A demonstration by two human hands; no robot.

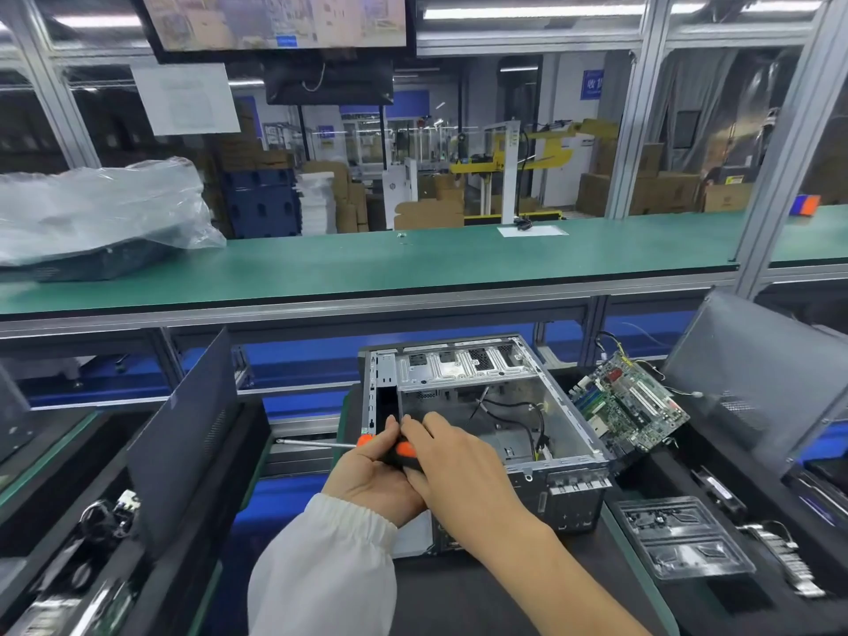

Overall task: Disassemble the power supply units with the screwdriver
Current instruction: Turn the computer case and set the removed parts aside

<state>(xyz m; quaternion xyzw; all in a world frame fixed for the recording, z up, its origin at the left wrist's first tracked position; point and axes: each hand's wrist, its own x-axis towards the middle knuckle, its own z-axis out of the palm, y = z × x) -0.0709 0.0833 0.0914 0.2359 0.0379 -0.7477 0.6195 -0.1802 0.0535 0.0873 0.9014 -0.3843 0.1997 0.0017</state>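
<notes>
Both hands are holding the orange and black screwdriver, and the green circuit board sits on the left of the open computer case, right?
Not quite. The head view shows both hands on the screwdriver, but the circuit board sits on the right of the case, not the left.

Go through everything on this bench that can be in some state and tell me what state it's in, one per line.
screwdriver: held in both hands, shaft pointing left, tip touching nothing
left hand: curled round the screwdriver handle
right hand: fingers gripping the handle
computer case: side panel off, interior open and mostly stripped, some cables left inside
motherboard: out of the case, propped tilted to its right
monitor: on
</notes>
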